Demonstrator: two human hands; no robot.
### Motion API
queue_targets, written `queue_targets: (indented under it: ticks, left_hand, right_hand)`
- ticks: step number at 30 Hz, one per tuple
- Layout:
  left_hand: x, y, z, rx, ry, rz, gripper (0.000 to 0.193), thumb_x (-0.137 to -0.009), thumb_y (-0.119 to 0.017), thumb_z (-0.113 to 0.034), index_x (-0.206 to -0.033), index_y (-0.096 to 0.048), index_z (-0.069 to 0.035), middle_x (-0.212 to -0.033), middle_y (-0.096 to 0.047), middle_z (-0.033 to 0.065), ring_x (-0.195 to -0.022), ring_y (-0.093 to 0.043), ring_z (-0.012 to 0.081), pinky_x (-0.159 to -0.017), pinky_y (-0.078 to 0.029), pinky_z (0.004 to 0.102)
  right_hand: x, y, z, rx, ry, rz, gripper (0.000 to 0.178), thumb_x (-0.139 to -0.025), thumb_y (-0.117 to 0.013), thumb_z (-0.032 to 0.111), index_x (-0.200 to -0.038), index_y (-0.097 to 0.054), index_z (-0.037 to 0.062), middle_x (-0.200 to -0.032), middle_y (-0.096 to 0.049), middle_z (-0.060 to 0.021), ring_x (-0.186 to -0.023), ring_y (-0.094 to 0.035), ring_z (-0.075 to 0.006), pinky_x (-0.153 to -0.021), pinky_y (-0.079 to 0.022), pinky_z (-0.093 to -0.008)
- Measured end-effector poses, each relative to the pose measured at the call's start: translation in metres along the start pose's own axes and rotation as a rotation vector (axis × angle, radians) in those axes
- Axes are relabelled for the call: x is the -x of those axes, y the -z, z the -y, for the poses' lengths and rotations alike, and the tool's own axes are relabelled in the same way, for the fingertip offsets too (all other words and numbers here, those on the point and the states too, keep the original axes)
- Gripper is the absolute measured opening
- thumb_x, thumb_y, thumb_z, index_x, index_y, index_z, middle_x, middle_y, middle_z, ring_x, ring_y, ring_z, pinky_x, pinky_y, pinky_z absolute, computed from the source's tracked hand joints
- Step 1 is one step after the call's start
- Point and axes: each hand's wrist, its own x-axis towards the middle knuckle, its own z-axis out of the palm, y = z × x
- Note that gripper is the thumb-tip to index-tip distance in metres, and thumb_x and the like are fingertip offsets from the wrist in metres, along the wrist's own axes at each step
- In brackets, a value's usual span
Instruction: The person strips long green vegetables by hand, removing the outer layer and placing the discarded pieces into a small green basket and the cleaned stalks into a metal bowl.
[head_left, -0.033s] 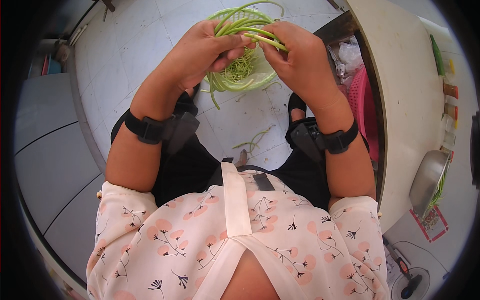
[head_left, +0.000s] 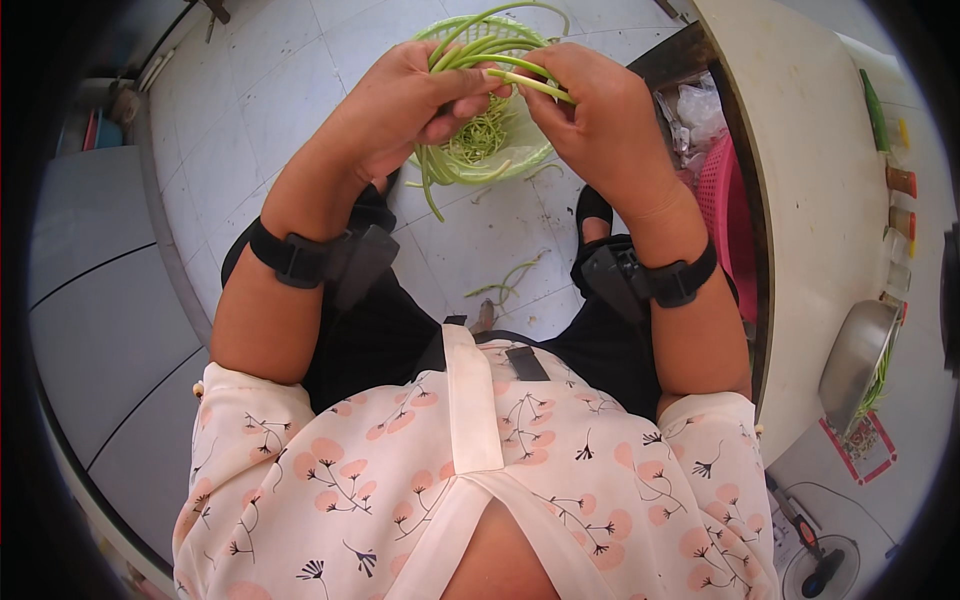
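My left hand (head_left: pixel 405 108) is closed round a bundle of long green garlic scapes (head_left: pixel 490 47), whose stems arch over toward the other hand and hang down below the palm. Between thumb and fingers, my right hand (head_left: pixel 592 105) pinches one pale-ended scape (head_left: pixel 530 86) from the bundle. The two hands' fingertips almost meet, and whether they touch is hidden. Beneath them on the floor stands a light green plastic basket (head_left: pixel 540 160) with thin green trimmings (head_left: pixel 480 135) inside.
A few loose stems (head_left: pixel 510 283) lie on the tiled floor between my feet. To the right runs a pale counter (head_left: pixel 800 200) with jars and a tilted metal bowl (head_left: pixel 858 355) of green stems. Below it is a pink basket (head_left: pixel 728 205). Grey cabinets (head_left: pixel 95 260) line the left.
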Motion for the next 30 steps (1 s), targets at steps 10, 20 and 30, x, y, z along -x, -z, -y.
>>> queue_targets:
  ticks: [10,20,30]
  left_hand:
    - [0.001,0.003,0.005,0.182,0.033,0.077,0.016,-0.098,-0.051,-0.013,-0.102,-0.061,0.000,-0.067,-0.049,-0.0040,-0.046,-0.036,-0.0001,-0.041,-0.026,0.0158]
    - [-0.004,-0.005,0.001,0.238,-0.085,0.125,0.015,-0.096,-0.060,-0.016,-0.098,-0.064,-0.002,-0.065,-0.051,-0.0039,-0.046,-0.036,0.0008,-0.041,-0.026,0.0163]
    - [-0.007,-0.010,0.005,0.219,-0.146,-0.010,0.022,-0.098,-0.060,-0.023,-0.099,-0.062,-0.001,-0.067,-0.049,-0.0043,-0.049,-0.037,0.0021,-0.045,-0.027,0.0169]
  right_hand:
    - [0.001,0.003,0.001,0.033,0.109,0.041,0.023,-0.077,-0.067,0.008,-0.098,-0.059,0.0020,-0.090,-0.064,-0.0157,-0.084,-0.061,-0.0373,-0.072,-0.050,-0.0433]
    - [-0.002,-0.003,0.019,-0.351,-0.350,-0.161,0.011,-0.079,-0.064,0.009,-0.085,-0.063,-0.0001,-0.068,-0.065,-0.0093,-0.058,-0.061,-0.0160,-0.057,-0.049,-0.0293]
    - [-0.004,0.019,0.020,-0.923,-0.752,-0.061,0.012,-0.099,-0.056,0.015,-0.098,-0.058,0.0032,-0.072,-0.057,0.0007,-0.054,-0.041,-0.0017,-0.046,-0.032,-0.0160]
